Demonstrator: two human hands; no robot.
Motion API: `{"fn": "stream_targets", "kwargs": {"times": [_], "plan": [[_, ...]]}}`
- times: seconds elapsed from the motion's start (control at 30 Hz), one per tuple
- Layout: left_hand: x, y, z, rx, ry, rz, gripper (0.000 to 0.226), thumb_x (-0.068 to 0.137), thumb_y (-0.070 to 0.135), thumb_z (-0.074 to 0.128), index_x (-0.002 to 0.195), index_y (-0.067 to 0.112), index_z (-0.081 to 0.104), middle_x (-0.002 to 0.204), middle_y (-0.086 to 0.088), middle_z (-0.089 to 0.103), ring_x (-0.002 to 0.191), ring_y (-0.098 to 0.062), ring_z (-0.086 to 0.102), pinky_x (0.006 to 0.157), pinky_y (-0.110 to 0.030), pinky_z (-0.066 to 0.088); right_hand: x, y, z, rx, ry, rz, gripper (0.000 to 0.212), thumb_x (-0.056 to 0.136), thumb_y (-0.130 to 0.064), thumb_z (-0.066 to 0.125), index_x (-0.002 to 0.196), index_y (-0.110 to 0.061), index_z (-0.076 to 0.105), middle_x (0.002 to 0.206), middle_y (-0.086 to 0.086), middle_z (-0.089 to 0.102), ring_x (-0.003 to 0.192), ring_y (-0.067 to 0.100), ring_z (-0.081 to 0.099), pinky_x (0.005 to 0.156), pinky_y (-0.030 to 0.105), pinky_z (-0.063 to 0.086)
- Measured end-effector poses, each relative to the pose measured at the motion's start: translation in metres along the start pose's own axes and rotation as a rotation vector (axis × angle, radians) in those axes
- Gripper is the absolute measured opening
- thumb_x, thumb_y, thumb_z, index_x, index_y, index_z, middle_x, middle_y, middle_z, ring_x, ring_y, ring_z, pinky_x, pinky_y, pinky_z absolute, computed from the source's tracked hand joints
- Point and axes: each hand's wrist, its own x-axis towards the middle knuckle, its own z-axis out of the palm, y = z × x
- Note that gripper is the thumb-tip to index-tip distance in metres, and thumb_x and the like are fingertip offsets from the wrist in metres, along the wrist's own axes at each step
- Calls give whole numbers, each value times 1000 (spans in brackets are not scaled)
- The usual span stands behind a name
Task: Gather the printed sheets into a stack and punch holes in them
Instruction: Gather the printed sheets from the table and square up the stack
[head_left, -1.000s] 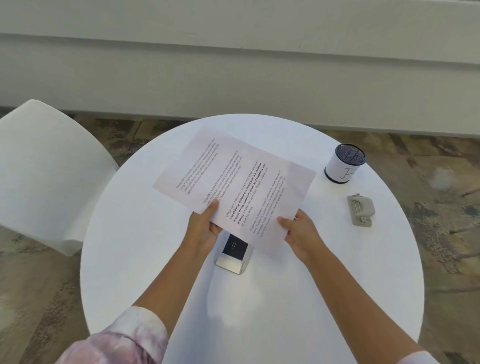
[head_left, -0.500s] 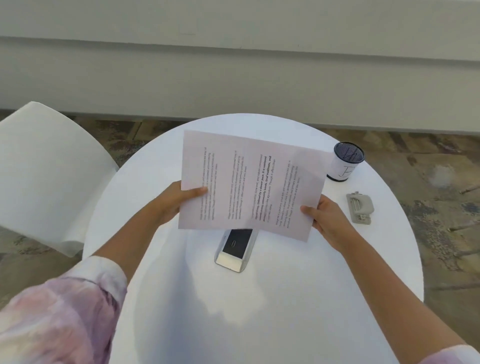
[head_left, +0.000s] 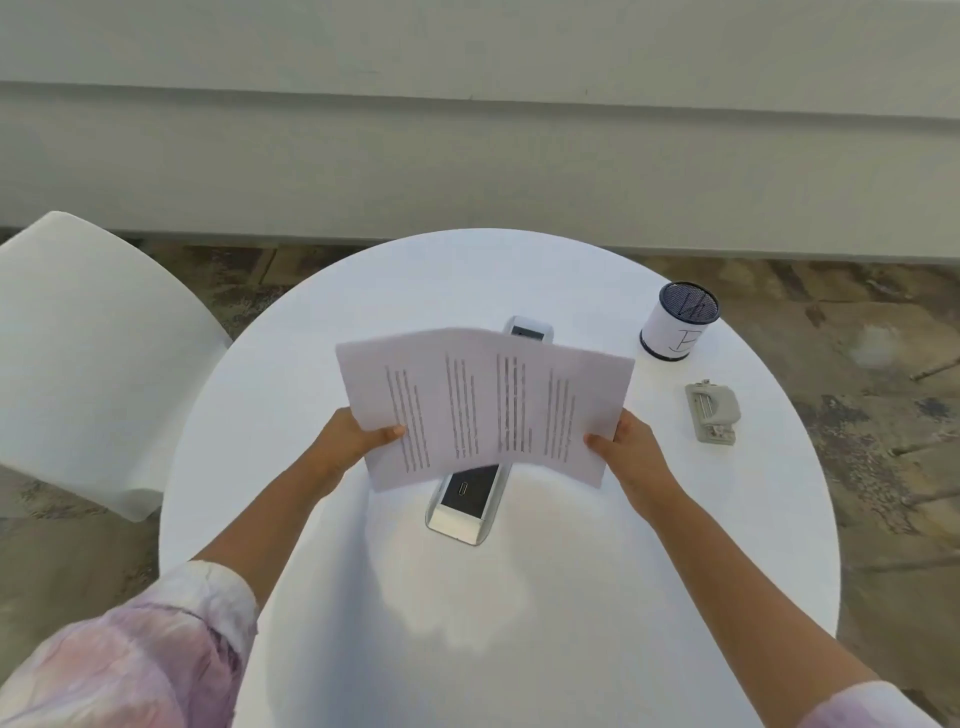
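Observation:
The printed sheets (head_left: 485, 405) are held upright above the middle of the round white table (head_left: 322, 332), text lines running vertically, slightly bowed. My left hand (head_left: 353, 436) pinches their lower left edge and my right hand (head_left: 626, 441) grips the lower right edge. The grey hole punch (head_left: 711, 412) lies flat on the table to the right, apart from both hands. Whether the paper's bottom edge touches the table is hidden.
A silver tray-like device with a dark inset (head_left: 467, 499) lies on the table under and behind the sheets, its far end (head_left: 527, 330) showing above them. A white mesh-topped pen cup (head_left: 678, 327) stands at back right. A white chair (head_left: 88, 353) is left.
The sheets were lifted off the table and turned from flat to upright. My left hand shifted from the near edge to the left edge; both hands pulled slightly toward me.

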Motion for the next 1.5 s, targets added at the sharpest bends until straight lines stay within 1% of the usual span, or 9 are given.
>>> {"fn": "stream_targets", "kwargs": {"times": [0.17, 0.3, 0.4, 0.67, 0.97, 1.07, 1.23, 1.4, 1.5], "plan": [[-9, -13, 6, -34, 6, -16, 53, 54, 32, 78, 103, 18, 63, 107, -4, 68, 99, -21, 64, 87, -37, 52, -3, 12, 8, -69, 79, 40, 34, 80, 7, 51, 85, -25, 61, 90, 8, 68, 94, 38, 60, 81, 40, 50], [-5, -4, 7, -43, 68, 37, 37, 76, 10, 72, 111, 11, 60, 109, -11, 65, 101, -26, 61, 90, -39, 50, -2, 9, 6, 8, 79, 27, 29, 83, 7, 52, 100, -16, 61, 92, 0, 66, 95, 24, 61, 75, 26, 50], [-3, 2, 8, -48, 87, 65, 46, 69, 22, 70, 113, 13, 60, 108, -11, 65, 99, -25, 62, 87, -37, 51, -1, 8, 5, 45, 87, 27, 29, 84, 7, 52, 104, -13, 60, 96, 2, 65, 96, 22, 60, 74, 22, 48], [-2, -9, 17, 72, 81, 18, 29, 84, 9, 62, 113, 14, 58, 110, -11, 63, 105, -27, 58, 95, -43, 46, -2, 17, 7, 2, 35, 78, 31, 86, 2, 51, 111, -16, 54, 109, 7, 62, 107, 29, 58, 95, 43, 48], [-1, -5, 22, -7, 91, -12, 40, 71, 26, 68, 109, 20, 58, 105, -9, 65, 99, -31, 61, 86, -50, 51, 4, 20, 4, 9, 79, 80, 28, 88, -1, 52, 112, -17, 54, 108, 5, 61, 108, 29, 57, 91, 40, 49], [3, -4, 26, -50, 130, -34, 28, 83, 11, 65, 110, 15, 59, 100, -4, 67, 96, -30, 62, 84, -50, 51, 8, 19, 3, -22, 117, 25, 25, 89, -5, 53, 111, -17, 54, 108, 2, 61, 108, 27, 57, 84, 33, 48], [0, -9, 34, -234, 166, -92, 33, 85, 7, 61, 118, 12, 57, 112, -9, 65, 98, -26, 63, 86, -45, 51, 12, 30, 15, -68, 373, 106, 67, 86, -27, 62, 142, -19, 26, 147, 6, 34, 136, 21, 32, 110, 39, 31], [-10, -22, 59, -470, 215, -129, 37, 86, 4, 58, 121, 17, 53, 106, 0, 65, 97, -19, 62, 75, -35, 53, 6, 25, 47, 314, 55, 348, 49, 91, -43, 48, 132, -17, 36, 126, 4, 51, 105, 23, 59, 96, 41, 46], [-19, -31, 72, -565, 203, -136, 43, 86, 2, 57, 126, 16, 50, 116, -4, 63, 103, -20, 61, 72, -31, 57, 0, 23, 61, 449, -15, 277, 36, 95, -26, 48, 128, -13, 44, 124, 9, 60, 104, 24, 62, 91, 40, 51]]}}
